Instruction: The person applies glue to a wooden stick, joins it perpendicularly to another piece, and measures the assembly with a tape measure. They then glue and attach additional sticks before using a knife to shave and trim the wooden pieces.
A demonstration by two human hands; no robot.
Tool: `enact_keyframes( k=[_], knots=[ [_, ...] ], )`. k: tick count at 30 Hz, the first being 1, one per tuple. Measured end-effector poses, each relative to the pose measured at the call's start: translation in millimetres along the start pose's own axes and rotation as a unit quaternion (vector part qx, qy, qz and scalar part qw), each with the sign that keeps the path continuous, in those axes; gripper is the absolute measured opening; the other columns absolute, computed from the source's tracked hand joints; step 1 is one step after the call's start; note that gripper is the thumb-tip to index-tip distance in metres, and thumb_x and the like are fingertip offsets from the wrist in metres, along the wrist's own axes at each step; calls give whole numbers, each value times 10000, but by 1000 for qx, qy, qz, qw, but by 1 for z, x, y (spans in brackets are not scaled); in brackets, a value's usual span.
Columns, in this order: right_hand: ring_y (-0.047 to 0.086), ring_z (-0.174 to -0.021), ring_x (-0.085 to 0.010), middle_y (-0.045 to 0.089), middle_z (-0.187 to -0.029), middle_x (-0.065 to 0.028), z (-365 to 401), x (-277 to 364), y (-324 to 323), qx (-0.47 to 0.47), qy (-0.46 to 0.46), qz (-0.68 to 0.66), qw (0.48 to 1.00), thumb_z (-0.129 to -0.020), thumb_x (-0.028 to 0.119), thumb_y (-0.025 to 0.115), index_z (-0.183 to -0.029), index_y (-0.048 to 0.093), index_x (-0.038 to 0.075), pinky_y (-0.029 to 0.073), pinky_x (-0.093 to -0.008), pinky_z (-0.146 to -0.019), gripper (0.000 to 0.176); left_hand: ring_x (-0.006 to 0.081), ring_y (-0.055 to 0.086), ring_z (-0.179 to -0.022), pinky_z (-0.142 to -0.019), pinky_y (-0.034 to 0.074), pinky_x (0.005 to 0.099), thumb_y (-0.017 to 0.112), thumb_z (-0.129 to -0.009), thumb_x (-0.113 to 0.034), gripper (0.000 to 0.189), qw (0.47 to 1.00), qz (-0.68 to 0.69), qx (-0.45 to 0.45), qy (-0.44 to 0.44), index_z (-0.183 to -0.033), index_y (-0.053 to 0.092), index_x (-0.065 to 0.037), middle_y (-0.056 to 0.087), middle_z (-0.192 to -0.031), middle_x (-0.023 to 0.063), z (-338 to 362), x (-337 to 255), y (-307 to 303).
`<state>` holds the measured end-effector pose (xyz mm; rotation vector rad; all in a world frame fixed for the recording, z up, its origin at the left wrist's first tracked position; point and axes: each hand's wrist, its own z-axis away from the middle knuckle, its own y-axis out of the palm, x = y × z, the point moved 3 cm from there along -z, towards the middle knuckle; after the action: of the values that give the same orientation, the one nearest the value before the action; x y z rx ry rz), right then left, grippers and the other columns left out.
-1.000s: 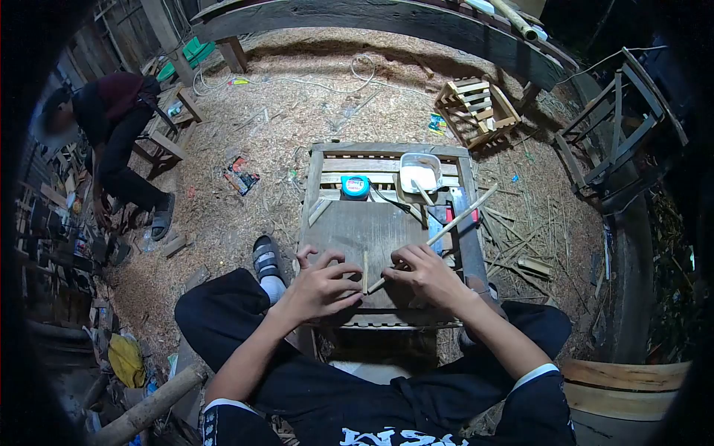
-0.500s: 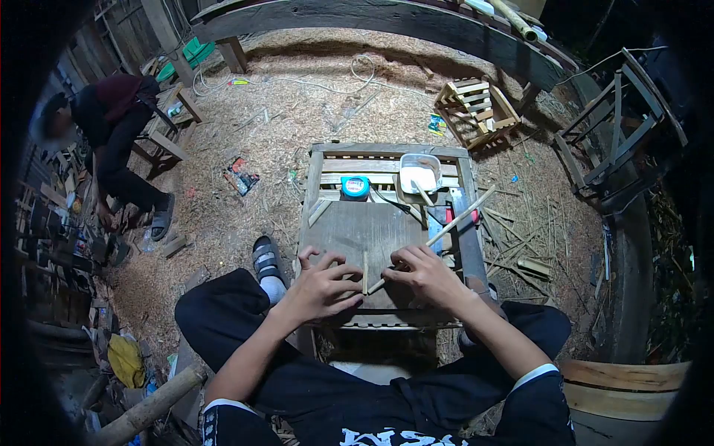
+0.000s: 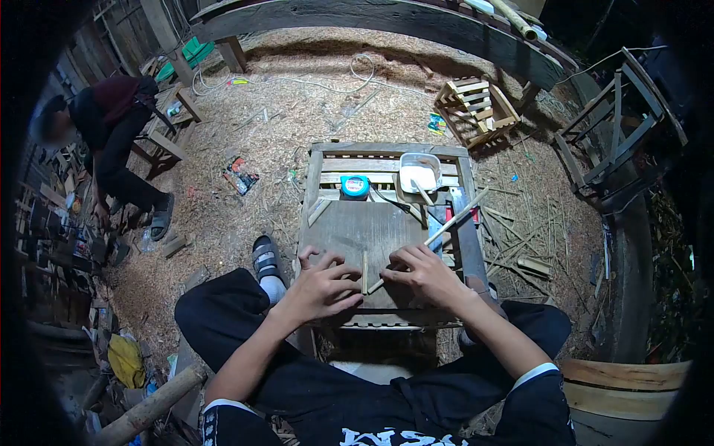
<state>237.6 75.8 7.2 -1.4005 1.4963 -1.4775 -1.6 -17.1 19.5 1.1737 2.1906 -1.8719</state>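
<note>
My right hand (image 3: 422, 272) pinches a long thin bamboo stick (image 3: 460, 215) that slants across the small wooden slatted table (image 3: 316, 178). Its near end rests by a short thin strip (image 3: 365, 272) on the dark board (image 3: 338, 229). My left hand (image 3: 327, 285) is to the left of that strip, fingers curled but apart, with the tips at or very near it; whether they touch is hard to tell. Beyond my hands are a blue tape measure (image 3: 355, 187) and a white plastic tub (image 3: 420, 175) with a stick in it. A metal ruler-like strip (image 3: 436, 236) lies partly under the long stick.
Cut sticks (image 3: 513, 249) litter the floor at right. A slatted wooden crate (image 3: 477, 113) and a wooden frame (image 3: 621, 123) stand farther off. Another person (image 3: 123, 126) bends down at the left. A thick pole (image 3: 149, 409) juts in at lower left.
The long stick has shifted slightly toward me and to the left, together with a small movement of my right hand's fingers. My left hand and the short strip look unmoved.
</note>
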Motion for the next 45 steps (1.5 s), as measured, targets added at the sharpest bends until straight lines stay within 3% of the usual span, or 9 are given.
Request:
enact_keyframes(
  k=[5, 8, 12, 17, 21, 35, 45],
  knots=[
    [599, -1180, -295, 613, -1214, -92, 1, -1, 3, -11, -15, 28, 999, -648, 137, 778, -1325, 685, 171, 499, -439, -1008, 684, 232, 589, -1189, -1043, 246, 517, 828, -858, -298, 202, 1000, -2, -1, 1, -1036, 816, -201, 732, -1230, -46, 0, 0, 0],
    [598, -1181, -293, 611, -1212, -88, 1, -2, 5, -12, -21, 26, 999, -669, 137, 768, -1334, 678, 170, 499, -436, -1011, 672, 232, 585, -1197, -1045, 245, 522, 827, -860, -305, 206, 1000, -2, 3, 1, -1040, 815, -205, 731, -1233, -46, 0, 1, 2],
    [597, -1185, -291, 610, -1211, -85, 0, -1, 3, -10, -26, 34, 999, -660, 181, 779, -1352, 664, 174, 496, -436, -1019, 701, 229, 584, -1195, -1041, 246, 524, 828, -858, -311, 206, 1000, -4, 5, -6, -1036, 815, -209, 730, -1235, -49, 0, 1, 2],
    [595, -1204, -282, 609, -1221, -79, 1, 0, 4, 7, -39, 70, 997, -568, 293, 833, -1397, 627, 194, 488, -432, -1029, 859, 226, 586, -1186, -1035, 249, 527, 831, -853, -313, 204, 1000, -13, 4, -3, -1028, 815, -209, 729, -1235, -52, -1, 0, 2],
    [596, -1206, -275, 610, -1224, -74, 1, -1, 5, 12, -47, 82, 995, -565, 298, 836, -1396, 626, 184, 489, -431, -1034, 864, 223, 587, -1182, -1035, 250, 529, 834, -847, -313, 203, 1000, -11, 2, -1, -1018, 815, -206, 729, -1236, -51, 0, 0, 2],
    [585, -1244, -242, 617, -1237, -62, 1, 0, 9, 4, -76, 144, 987, -822, 249, 625, -1393, 648, 183, 448, -454, -1112, 576, 218, 582, -1185, -1039, 241, 524, 822, -861, -323, 200, 1000, -10, 14, -6, -1016, 816, -197, 726, -1255, -49, 0, 1, 2],
    [588, -1273, -247, 624, -1275, -66, 3, -1, 13, -5, -63, 127, 990, -864, 227, 597, -1403, 634, 181, 441, -469, -1127, 542, 218, 574, -1201, -1054, 224, 534, 817, -868, -344, 216, 1000, -18, 17, -8, -1038, 807, -211, 723, -1247, -49, 1, 0, 3]
  ],
)
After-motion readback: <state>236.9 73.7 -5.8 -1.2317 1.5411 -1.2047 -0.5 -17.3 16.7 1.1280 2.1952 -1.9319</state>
